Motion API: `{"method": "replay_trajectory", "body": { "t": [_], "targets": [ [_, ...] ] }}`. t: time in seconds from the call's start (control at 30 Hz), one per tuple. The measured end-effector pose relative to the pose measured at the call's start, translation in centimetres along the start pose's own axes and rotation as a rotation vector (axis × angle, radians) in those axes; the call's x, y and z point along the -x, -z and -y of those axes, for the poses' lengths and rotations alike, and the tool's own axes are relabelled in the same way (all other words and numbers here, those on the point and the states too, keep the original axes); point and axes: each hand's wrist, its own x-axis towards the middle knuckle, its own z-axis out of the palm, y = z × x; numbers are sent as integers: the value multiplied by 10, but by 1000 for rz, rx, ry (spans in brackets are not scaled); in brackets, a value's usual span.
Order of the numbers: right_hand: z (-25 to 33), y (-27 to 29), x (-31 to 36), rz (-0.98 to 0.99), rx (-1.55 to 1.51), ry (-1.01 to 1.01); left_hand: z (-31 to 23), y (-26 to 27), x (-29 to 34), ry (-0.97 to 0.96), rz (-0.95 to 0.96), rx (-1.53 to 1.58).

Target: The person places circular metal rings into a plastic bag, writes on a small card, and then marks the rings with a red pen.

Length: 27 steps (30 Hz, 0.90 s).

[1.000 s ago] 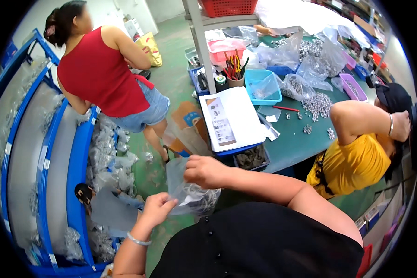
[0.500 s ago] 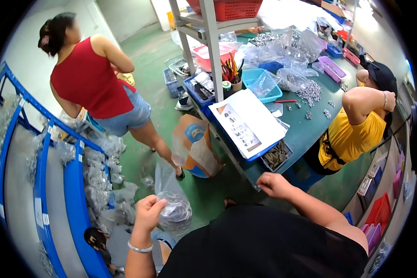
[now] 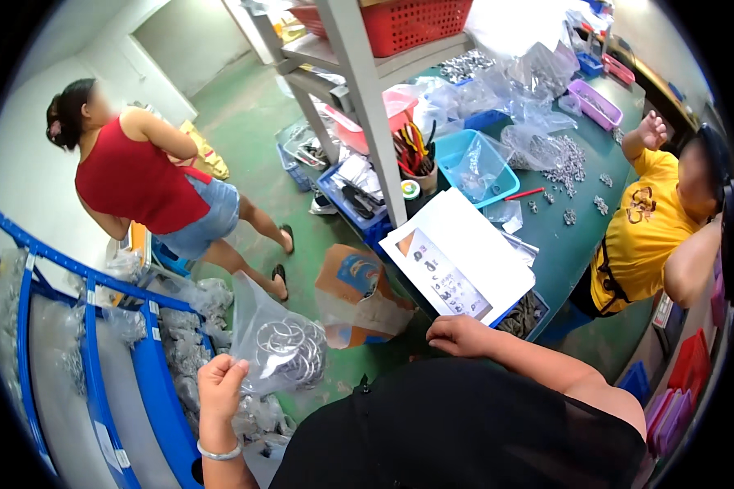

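Observation:
My left hand (image 3: 222, 385) is closed on a clear plastic bag (image 3: 257, 326), pinched between thumb and fingers. Inside the bag lies a bunch of thin silvery metal rings (image 3: 289, 354). My right hand (image 3: 458, 335) has its fingers curled, with nothing visible in them. It is by the near corner of the green table (image 3: 575, 224), just below a stack of printed sheets (image 3: 465, 257). Whether it touches the table edge I cannot tell.
A blue rack (image 3: 143, 371) with bagged parts stands left. A brown paper bag (image 3: 359, 297) is on the floor. A person in a red top (image 3: 143, 179) stands ahead; another in yellow (image 3: 640, 232) is at right. A grey shelf post (image 3: 367, 114) rises from the table.
My left hand has moved left and down with the bag, whose rings now show more plainly. My right hand has shifted slightly left. The person in yellow has raised a hand.

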Motion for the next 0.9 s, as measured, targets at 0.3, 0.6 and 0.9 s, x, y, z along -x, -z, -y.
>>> {"method": "replay_trajectory", "body": {
  "t": [0.3, 0.6, 0.9],
  "targets": [
    [-5, 16, 23, -269, -16, -211, -27, -12, -109, -29, 109, 48],
    [12, -6, 52, -610, -16, -408, -41, -29, -184, -152, 256, -2],
    [32, -35, 43, -694, 98, -463, -31, -36, -245, -245, 417, 35]
  ]
}}
